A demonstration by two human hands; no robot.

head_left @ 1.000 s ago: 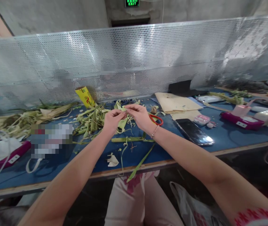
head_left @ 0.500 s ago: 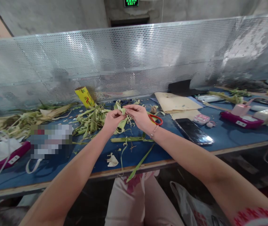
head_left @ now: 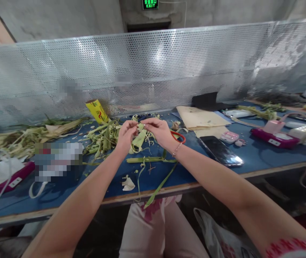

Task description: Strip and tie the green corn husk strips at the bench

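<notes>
Above the blue table, my left hand (head_left: 127, 135) and my right hand (head_left: 158, 132) face each other at a pale green leafy piece (head_left: 139, 138). The right fingertips pinch its top end. My left fingers are curled beside it, close to its tip; whether they grip it is too small to tell. Left of my left hand lies a heap of green stalks and husks (head_left: 105, 139). Red-handled scissors (head_left: 178, 136) are beside my right wrist. A green stalk (head_left: 142, 159) lies in front of the hands, and a long leaf (head_left: 159, 186) hangs over the table's edge.
Behind the blue table (head_left: 88, 186) stands a perforated metal screen (head_left: 153, 68). A yellow box (head_left: 97, 111) leans at the back. On the right are brown paper (head_left: 201, 118), a phone (head_left: 221, 150) and a purple power strip (head_left: 275, 138). Another purple strip (head_left: 10, 179) is on the left.
My left hand has shifted slightly left and turned, its fingers a little away from the right fingertips. The leafy piece shows more between the hands.
</notes>
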